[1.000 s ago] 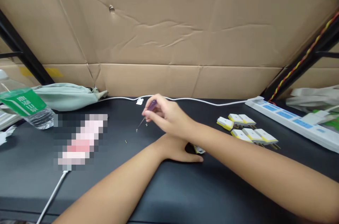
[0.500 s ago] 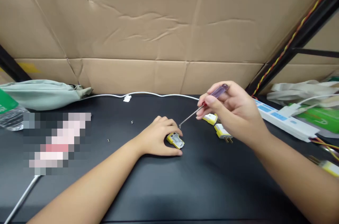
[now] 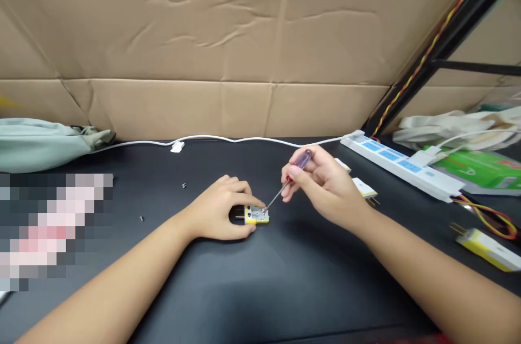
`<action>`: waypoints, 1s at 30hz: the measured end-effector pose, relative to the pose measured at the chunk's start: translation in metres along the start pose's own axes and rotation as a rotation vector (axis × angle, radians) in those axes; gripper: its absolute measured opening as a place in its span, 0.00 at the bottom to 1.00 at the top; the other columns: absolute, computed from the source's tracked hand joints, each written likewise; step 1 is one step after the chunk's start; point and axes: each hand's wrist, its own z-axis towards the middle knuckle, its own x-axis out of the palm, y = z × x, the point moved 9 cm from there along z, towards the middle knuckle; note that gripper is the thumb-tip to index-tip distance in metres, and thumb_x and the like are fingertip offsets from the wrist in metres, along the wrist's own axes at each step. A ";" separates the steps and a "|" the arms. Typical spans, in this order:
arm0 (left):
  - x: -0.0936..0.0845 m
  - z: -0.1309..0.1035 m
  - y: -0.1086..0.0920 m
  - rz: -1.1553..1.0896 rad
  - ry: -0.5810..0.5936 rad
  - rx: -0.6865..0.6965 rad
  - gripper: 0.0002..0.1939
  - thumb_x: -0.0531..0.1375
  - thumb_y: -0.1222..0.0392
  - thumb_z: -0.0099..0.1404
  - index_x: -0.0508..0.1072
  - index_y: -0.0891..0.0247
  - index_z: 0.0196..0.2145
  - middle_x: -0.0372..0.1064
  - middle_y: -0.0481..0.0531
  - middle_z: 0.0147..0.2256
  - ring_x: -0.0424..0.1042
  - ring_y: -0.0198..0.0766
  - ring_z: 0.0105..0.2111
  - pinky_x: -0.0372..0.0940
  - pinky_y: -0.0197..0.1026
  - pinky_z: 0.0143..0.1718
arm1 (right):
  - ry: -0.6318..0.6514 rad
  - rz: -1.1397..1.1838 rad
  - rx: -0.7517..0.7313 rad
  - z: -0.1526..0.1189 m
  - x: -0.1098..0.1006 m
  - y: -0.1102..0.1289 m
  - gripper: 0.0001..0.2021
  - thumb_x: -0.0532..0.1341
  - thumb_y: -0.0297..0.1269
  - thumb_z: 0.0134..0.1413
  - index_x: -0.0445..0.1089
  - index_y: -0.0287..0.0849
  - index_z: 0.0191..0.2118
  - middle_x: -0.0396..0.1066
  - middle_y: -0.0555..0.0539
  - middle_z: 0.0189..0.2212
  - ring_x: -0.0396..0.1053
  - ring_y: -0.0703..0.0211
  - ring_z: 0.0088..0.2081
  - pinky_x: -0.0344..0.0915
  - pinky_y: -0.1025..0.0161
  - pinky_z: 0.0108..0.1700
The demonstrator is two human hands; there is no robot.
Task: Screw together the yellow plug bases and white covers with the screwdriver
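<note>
My left hand [image 3: 217, 211] is closed around a small yellow-and-grey plug [image 3: 260, 218] on the black tabletop, thumb on its near side and fingers on its far side. The plug's pins point left, toward my palm, and its grey face is turned up. In my right hand [image 3: 329, 184] is a screwdriver [image 3: 278, 196] with a purple handle, pinched between thumb and fingers and slanted down to the left. Its tip meets the plug's upper face near the right end. Left of my left hand lie two small screws, one farther back [image 3: 184, 185] and one nearer [image 3: 141, 219].
Behind my right hand lie two white-and-yellow plugs, one [image 3: 364, 188] partly covered. Another plug [image 3: 490, 250] sits at the far right. A white power strip [image 3: 442, 184] stands near green packaging [image 3: 476, 167]. A white cable [image 3: 248, 140] runs along the cardboard wall; a pale bag [image 3: 38, 143] lies left.
The view has swung right. The plug has turned in my left hand, its pins now showing on the left. The screwdriver tip has come from the plug's far edge onto its upper face.
</note>
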 end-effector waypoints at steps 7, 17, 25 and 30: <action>0.001 0.000 0.001 -0.014 0.002 -0.007 0.19 0.62 0.57 0.54 0.74 0.54 0.45 0.69 0.47 0.38 0.68 0.38 0.39 0.55 0.41 0.43 | 0.000 -0.024 0.012 0.001 -0.003 -0.006 0.09 0.58 0.41 0.59 0.57 0.44 0.36 0.66 0.53 0.28 0.71 0.65 0.24 0.75 0.62 0.28; 0.001 0.000 0.002 -0.034 0.005 -0.017 0.19 0.62 0.58 0.55 0.74 0.53 0.46 0.69 0.47 0.38 0.68 0.37 0.39 0.54 0.40 0.43 | 0.013 -0.031 0.031 0.000 -0.003 -0.012 0.09 0.58 0.41 0.59 0.57 0.44 0.36 0.67 0.54 0.28 0.72 0.64 0.24 0.74 0.61 0.29; 0.001 0.001 0.002 -0.043 0.000 -0.016 0.19 0.62 0.58 0.54 0.74 0.54 0.46 0.69 0.48 0.38 0.68 0.37 0.38 0.55 0.40 0.44 | 0.047 -0.063 0.044 -0.001 0.000 -0.017 0.08 0.56 0.40 0.61 0.57 0.44 0.37 0.67 0.52 0.29 0.72 0.65 0.25 0.74 0.62 0.30; 0.001 0.000 0.002 -0.054 -0.002 -0.015 0.19 0.62 0.58 0.54 0.75 0.55 0.45 0.69 0.49 0.38 0.68 0.38 0.39 0.57 0.40 0.44 | 0.056 -0.068 0.039 -0.001 0.000 -0.016 0.07 0.55 0.39 0.61 0.56 0.44 0.37 0.67 0.52 0.29 0.72 0.65 0.25 0.74 0.63 0.30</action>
